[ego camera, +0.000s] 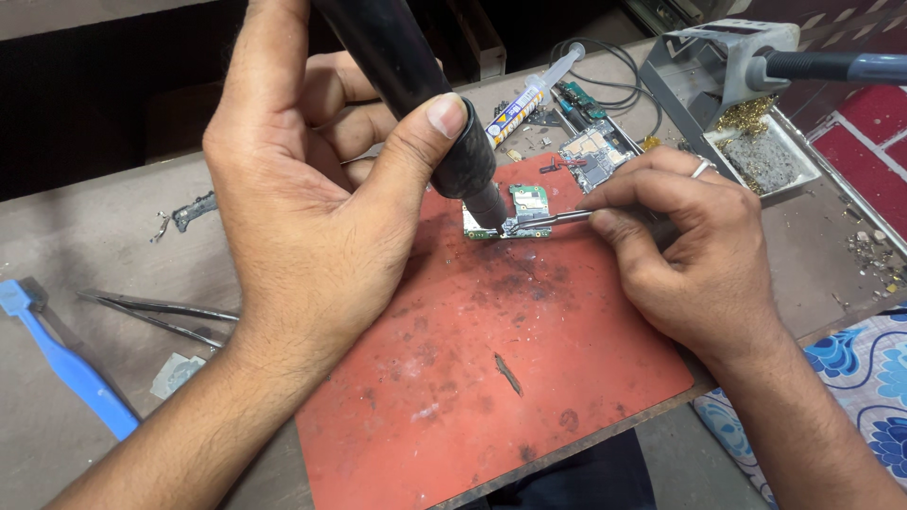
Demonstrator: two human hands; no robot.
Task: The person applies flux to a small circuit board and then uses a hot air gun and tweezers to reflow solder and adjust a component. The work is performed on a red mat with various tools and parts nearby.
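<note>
The left hand [302, 189] was curled around a thick, glossy black hot-air handpiece [416, 76], thumb pressed flat against its barrel, the narrow metal nozzle pointing down at a small green circuit board [522, 210]. That board lay near the far edge of a worn red rubber mat [491, 378], matte and speckled with dark scorch marks and smears. The right hand [690, 246], a ring on 1 finger, pinched slim steel tweezers [557, 219] whose tips touched the board just beside the nozzle.

Beyond the mat sat a second, larger board [595, 146], a clear plastic syringe [529, 94] and looped black cable. A grey metal stand [718, 57] held brass wool and a soldering iron at the far right. On the scuffed tabletop to the left lay 2nd tweezers [156, 316] and a blue plastic pry tool [66, 364]. The left hand blocked the mat's left part.
</note>
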